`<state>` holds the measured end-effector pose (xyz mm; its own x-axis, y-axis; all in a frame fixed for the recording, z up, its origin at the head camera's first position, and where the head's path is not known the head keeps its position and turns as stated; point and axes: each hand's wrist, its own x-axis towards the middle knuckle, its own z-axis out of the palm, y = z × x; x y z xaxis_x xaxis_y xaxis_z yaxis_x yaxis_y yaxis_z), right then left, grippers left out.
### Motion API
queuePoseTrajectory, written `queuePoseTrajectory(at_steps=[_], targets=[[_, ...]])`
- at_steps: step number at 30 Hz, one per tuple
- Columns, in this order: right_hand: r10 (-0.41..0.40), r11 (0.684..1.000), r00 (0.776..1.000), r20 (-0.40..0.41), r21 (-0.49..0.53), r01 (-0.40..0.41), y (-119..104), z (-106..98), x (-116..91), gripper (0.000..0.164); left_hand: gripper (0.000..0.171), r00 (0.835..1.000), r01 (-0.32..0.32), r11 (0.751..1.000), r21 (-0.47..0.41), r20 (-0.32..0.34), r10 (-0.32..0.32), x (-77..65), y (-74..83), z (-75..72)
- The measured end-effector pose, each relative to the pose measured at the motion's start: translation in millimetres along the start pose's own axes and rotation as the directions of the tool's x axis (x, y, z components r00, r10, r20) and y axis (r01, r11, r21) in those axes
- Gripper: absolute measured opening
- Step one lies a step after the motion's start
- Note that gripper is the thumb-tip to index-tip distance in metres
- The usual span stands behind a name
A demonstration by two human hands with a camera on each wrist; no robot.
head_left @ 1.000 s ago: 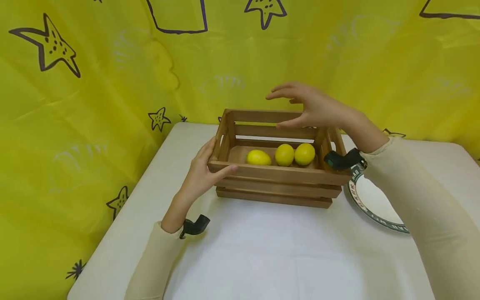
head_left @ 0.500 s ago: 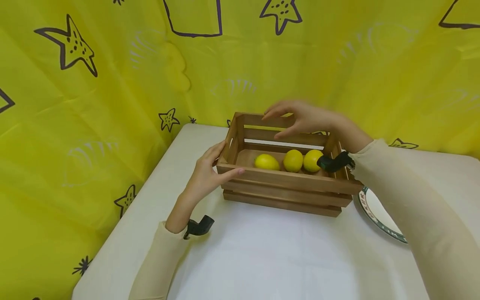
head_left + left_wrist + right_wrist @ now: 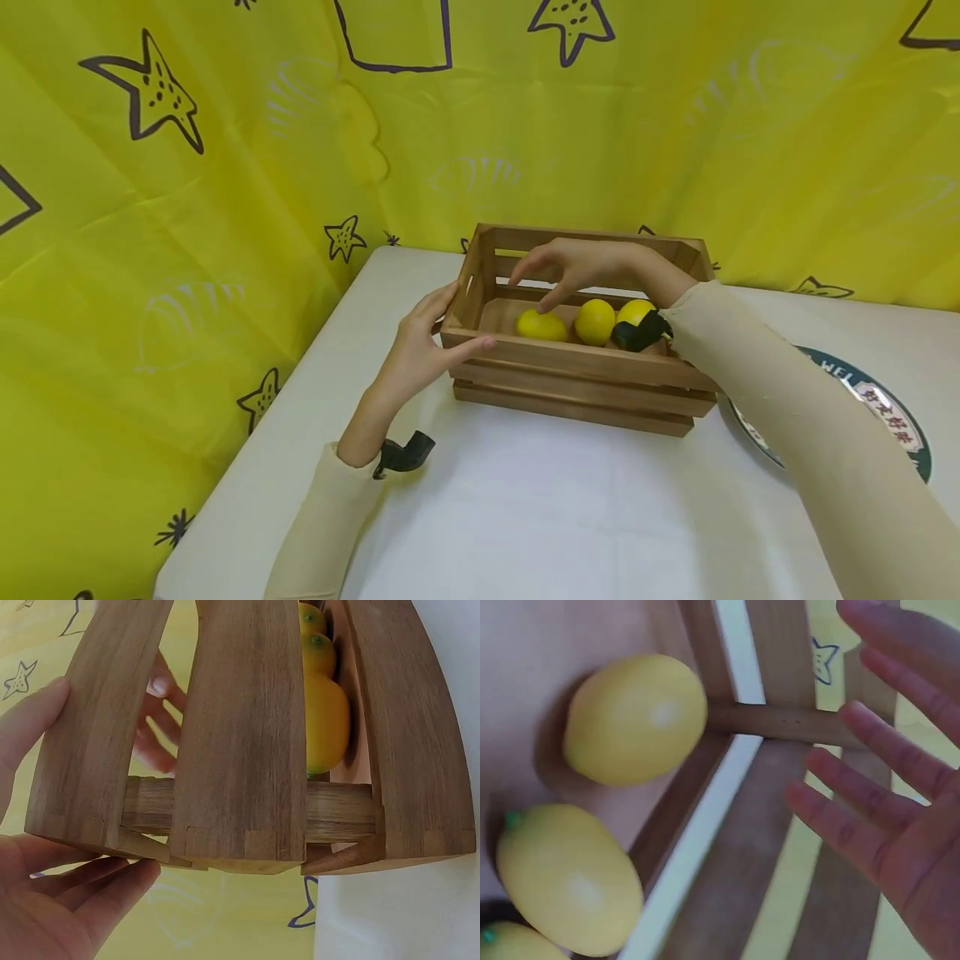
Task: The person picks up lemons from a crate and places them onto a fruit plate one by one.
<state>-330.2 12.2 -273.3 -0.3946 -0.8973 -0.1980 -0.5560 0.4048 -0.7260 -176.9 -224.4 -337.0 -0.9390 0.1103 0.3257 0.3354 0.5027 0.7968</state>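
Note:
Three yellow lemons lie in a row inside a slatted wooden crate (image 3: 577, 357): a left lemon (image 3: 542, 326), a middle lemon (image 3: 596, 322) and a right lemon (image 3: 636, 312), partly covered by the right wrist's camera. My left hand (image 3: 417, 348) holds the crate's near left corner, thumb over the front rim and fingers along the end. Reaching into the crate, my right hand (image 3: 581, 265) hovers above the left lemon with its fingers spread. In the right wrist view there is a gap between the fingers (image 3: 877, 791) and the nearest lemon (image 3: 636, 720).
A plate (image 3: 892, 417) with a green patterned rim stands right of the crate, partly under the right sleeve. White cloth (image 3: 570, 508) covers the table. A yellow curtain (image 3: 225, 208) with drawn stars hangs behind and to the left.
My right hand has come down from above the crate's back rim to inside it, over the left lemon. My left hand stays on the corner. The view has shifted slightly.

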Motion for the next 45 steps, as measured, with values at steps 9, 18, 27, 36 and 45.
queuePoseTrajectory(at_steps=[9, 18, 27, 36, 45], targets=[[0.011, 0.997, 0.999, 0.035, -0.083, -0.008, 21, 5, 13, 0.050, 0.088, 0.999, -0.025, 0.999, 0.029, -0.020, 0.026, -2.4, 0.1, -4.3], [0.097, 0.983, 0.966, 0.238, -0.178, -0.054, 22, 15, 23, 0.059, 0.088, 1.000, 0.007, 0.999, 0.031, -0.021, -0.007, -5.3, 0.9, -1.4], [0.196, 0.932, 0.943, 0.268, -0.351, -0.094, 21, 26, 30, 0.052, 0.088, 1.000, 0.018, 1.000, 0.018, -0.023, -0.018, -5.0, -0.6, 2.6], [0.188, 0.919, 0.954, 0.232, -0.386, -0.087, 24, 33, 28, 0.054, 0.088, 1.000, 0.013, 1.000, 0.028, -0.025, -0.012, -4.7, -0.5, 4.7], [0.161, 0.885, 0.976, 0.148, -0.459, -0.077, 19, 42, 32, 0.050, 0.088, 0.999, -0.045, 0.998, 0.048, -0.024, 0.046, -2.3, -0.3, 4.4]])
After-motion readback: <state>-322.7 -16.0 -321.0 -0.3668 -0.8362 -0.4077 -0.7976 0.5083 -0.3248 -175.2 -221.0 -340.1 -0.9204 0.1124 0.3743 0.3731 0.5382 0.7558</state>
